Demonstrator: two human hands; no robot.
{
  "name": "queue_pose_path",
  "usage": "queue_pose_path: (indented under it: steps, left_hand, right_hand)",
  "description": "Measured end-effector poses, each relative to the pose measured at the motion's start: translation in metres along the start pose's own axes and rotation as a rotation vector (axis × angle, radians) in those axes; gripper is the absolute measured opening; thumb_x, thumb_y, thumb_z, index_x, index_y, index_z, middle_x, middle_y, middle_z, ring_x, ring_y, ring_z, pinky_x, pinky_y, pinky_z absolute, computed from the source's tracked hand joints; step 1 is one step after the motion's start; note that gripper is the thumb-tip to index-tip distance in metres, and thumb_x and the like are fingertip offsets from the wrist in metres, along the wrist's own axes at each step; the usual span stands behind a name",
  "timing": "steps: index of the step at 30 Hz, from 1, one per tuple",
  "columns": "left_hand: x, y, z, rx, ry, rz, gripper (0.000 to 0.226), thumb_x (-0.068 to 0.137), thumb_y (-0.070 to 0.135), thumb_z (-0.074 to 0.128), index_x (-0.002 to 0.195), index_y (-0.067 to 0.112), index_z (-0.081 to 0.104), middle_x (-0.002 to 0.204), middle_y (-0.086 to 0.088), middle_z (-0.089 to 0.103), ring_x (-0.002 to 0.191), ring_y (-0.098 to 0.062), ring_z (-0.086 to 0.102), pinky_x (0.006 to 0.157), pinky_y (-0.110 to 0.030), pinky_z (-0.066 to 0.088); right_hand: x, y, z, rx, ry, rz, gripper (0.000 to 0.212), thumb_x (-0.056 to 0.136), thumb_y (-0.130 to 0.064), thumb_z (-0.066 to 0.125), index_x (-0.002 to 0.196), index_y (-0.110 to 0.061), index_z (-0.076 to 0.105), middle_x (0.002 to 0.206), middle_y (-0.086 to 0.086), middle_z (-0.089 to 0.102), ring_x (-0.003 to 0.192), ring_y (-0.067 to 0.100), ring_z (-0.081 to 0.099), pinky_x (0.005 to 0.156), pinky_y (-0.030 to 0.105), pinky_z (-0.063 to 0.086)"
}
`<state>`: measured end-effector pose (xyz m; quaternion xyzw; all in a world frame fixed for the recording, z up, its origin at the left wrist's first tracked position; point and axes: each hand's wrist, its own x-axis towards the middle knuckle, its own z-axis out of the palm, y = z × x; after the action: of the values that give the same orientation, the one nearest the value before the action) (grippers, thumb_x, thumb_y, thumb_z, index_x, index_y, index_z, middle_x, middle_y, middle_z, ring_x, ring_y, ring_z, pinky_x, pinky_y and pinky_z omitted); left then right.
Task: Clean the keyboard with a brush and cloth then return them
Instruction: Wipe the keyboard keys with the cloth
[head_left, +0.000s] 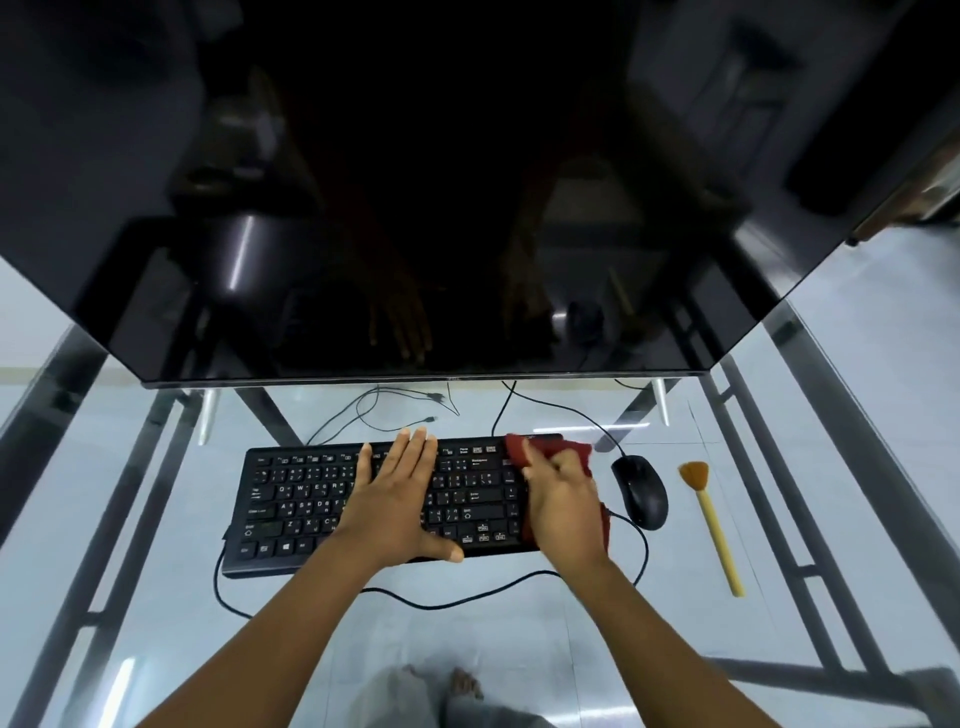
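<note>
**Cloth pass at keyboard's right end**

Glass counter (519, 649), dark monitor (415, 208) above. Keyboard (311, 499) long axis runs left–right. Left hand (400, 499) flat, fingers spread, pinning the middle keys. Right hand (563, 499) closed around red cloth (540, 449) on the right end. Unwiped keys lie leftward. Brush (711, 525) lies right of the mouse (640, 491), nearer the right hand.
</note>
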<state>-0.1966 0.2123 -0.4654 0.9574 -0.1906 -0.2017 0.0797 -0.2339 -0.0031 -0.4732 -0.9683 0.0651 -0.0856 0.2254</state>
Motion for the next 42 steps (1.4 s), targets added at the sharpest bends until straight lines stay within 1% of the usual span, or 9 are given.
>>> queue_pose_path:
  steps: [4,9,13,17,21,27,32,37,42]
  left_hand:
    - [-0.001,-0.002,-0.001,0.008,0.001,-0.002,0.142,0.056,0.086,0.06,0.15,0.017,-0.021,0.157,0.002,-0.029,0.142,-0.015,-0.03,0.115,-0.052,-0.017]
    - [-0.002,0.001,-0.002,0.005,-0.02,-0.001,0.142,0.057,0.085,0.061,0.15,0.018,-0.023,0.156,0.003,-0.03,0.141,-0.015,-0.032,0.114,-0.051,-0.02]
    - [-0.002,0.0,-0.003,0.02,-0.014,-0.004,0.142,0.057,0.085,0.061,0.15,0.018,-0.022,0.157,0.002,-0.03,0.142,-0.016,-0.031,0.115,-0.052,-0.018]
    - [-0.002,0.001,-0.004,0.029,-0.02,0.001,0.141,0.058,0.085,0.06,0.15,0.016,-0.021,0.157,0.001,-0.029,0.142,-0.016,-0.03,0.115,-0.053,-0.016]
    - [-0.001,0.0,-0.003,0.022,-0.011,0.002,0.141,0.058,0.085,0.06,0.15,0.017,-0.022,0.157,0.001,-0.029,0.143,-0.016,-0.03,0.116,-0.054,-0.015]
    - [-0.002,0.002,-0.003,0.04,-0.015,0.002,0.141,0.058,0.086,0.059,0.15,0.015,-0.021,0.157,-0.001,-0.029,0.143,-0.018,-0.03,0.115,-0.054,-0.016]
    - [-0.002,0.001,-0.002,0.046,-0.015,0.005,0.141,0.058,0.086,0.058,0.15,0.015,-0.021,0.157,-0.001,-0.029,0.143,-0.018,-0.029,0.115,-0.054,-0.015]
    - [-0.001,0.0,-0.002,0.044,-0.016,0.007,0.141,0.058,0.087,0.057,0.15,0.015,-0.023,0.157,-0.001,-0.03,0.142,-0.018,-0.031,0.114,-0.053,-0.017]
    - [-0.001,-0.001,0.001,0.058,-0.002,0.013,0.143,0.056,0.088,0.057,0.15,0.015,-0.022,0.157,0.0,-0.029,0.143,-0.018,-0.029,0.114,-0.054,-0.016]
  right_hand:
    - [-0.029,-0.007,0.001,0.041,-0.385,-0.534,0.044,0.092,-0.012,0.048,0.131,-0.032,0.055,0.103,0.0,0.058,0.084,0.015,0.054,0.074,0.031,0.047]
    - [-0.015,0.017,-0.005,0.218,-0.123,-0.125,0.033,0.088,-0.017,0.067,0.118,-0.032,0.068,0.087,-0.008,0.047,0.069,0.009,0.051,0.068,0.021,0.046]
    - [-0.037,0.005,-0.002,0.176,-0.382,-0.401,0.032,0.092,-0.035,0.054,0.122,-0.037,0.063,0.092,-0.012,0.042,0.08,0.009,0.051,0.079,0.019,0.04]
    - [-0.022,0.033,-0.01,0.198,-0.173,-0.209,0.028,0.088,-0.024,0.061,0.113,-0.033,0.07,0.088,-0.01,0.046,0.069,0.01,0.052,0.068,0.023,0.048]
    - [-0.04,0.004,-0.003,0.103,-0.263,-0.345,0.027,0.089,-0.03,0.055,0.112,-0.033,0.07,0.088,-0.008,0.046,0.073,0.005,0.048,0.074,0.03,0.046]
    - [-0.039,0.003,0.002,0.145,-0.158,-0.223,0.024,0.088,-0.03,0.056,0.106,-0.033,0.072,0.083,-0.01,0.043,0.066,0.005,0.048,0.065,0.028,0.046]
    - [-0.033,-0.006,-0.001,0.072,-0.18,-0.34,0.022,0.084,-0.028,0.061,0.102,-0.033,0.074,0.083,-0.006,0.054,0.062,0.009,0.055,0.065,0.024,0.045]
    - [-0.032,0.025,-0.019,0.123,-0.222,-0.183,0.023,0.088,-0.026,0.058,0.103,-0.034,0.073,0.086,-0.01,0.048,0.059,0.011,0.055,0.065,0.021,0.049]
    - [-0.04,-0.004,-0.004,0.146,-0.432,-0.331,0.03,0.094,-0.031,0.054,0.121,-0.036,0.064,0.098,-0.006,0.052,0.082,0.007,0.053,0.08,0.022,0.043]
